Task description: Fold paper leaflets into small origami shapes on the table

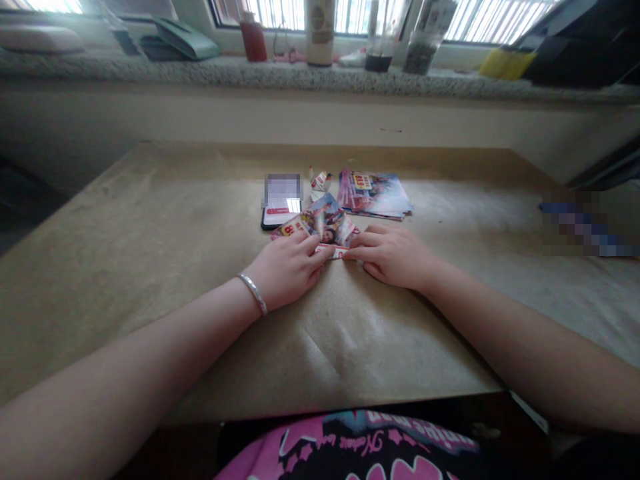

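Note:
A colourful printed paper (329, 220), folded to a point at its far side, lies on the table in front of me. My left hand (286, 272) wears a silver bangle, and its fingers press on the paper's lower left part. On the right end of the narrow white folded strip along the near edge, my right hand (395, 255) has its fingers closed in. Both index fingertips come close together at that strip; the thumbs are partly hidden. Just beyond the paper stands a small folded paper piece (320, 185). A stack of similar printed sheets (381, 193) lies behind my right hand.
A smartphone (281, 212) lies left of the paper piece on the tan table cover (150, 267). Along the back, a stone windowsill (280, 72) holds a red bottle (253, 40), a pale bottle (320, 33) and other items. A blurred blue object (583, 227) is at the right edge.

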